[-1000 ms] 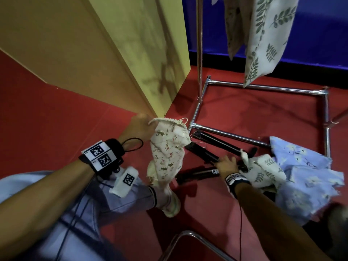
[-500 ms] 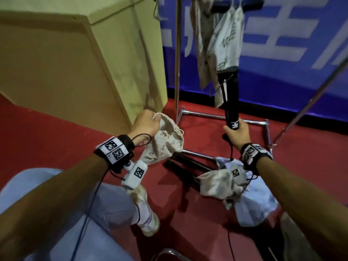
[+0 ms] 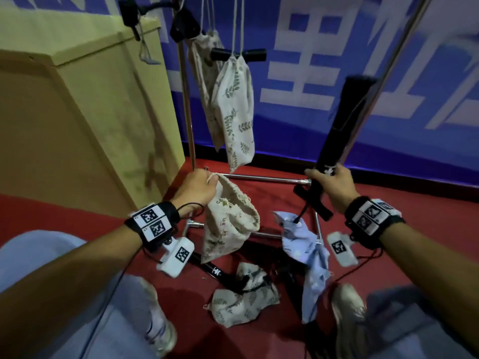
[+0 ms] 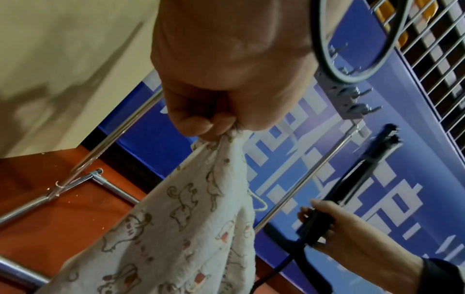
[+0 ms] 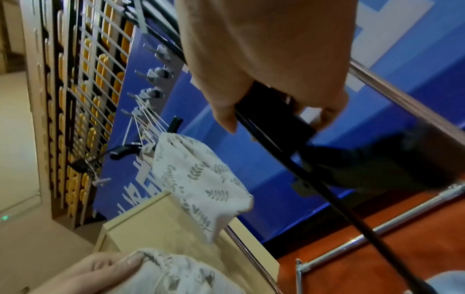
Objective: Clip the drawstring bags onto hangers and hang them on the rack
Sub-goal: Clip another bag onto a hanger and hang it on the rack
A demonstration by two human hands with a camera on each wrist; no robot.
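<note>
Right hand [image 3: 334,186] grips upright hanger [image 3: 339,125].

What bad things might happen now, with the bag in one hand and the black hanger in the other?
1. The left hand only pinches the bag by its gathered top, so it might slip and drop.
2. The right hand holds the hanger near its lower end, close to the rack pole; swinging it could knock the pole.
3. Hangers and bags lie by the shoes, so a step might trip.
</note>
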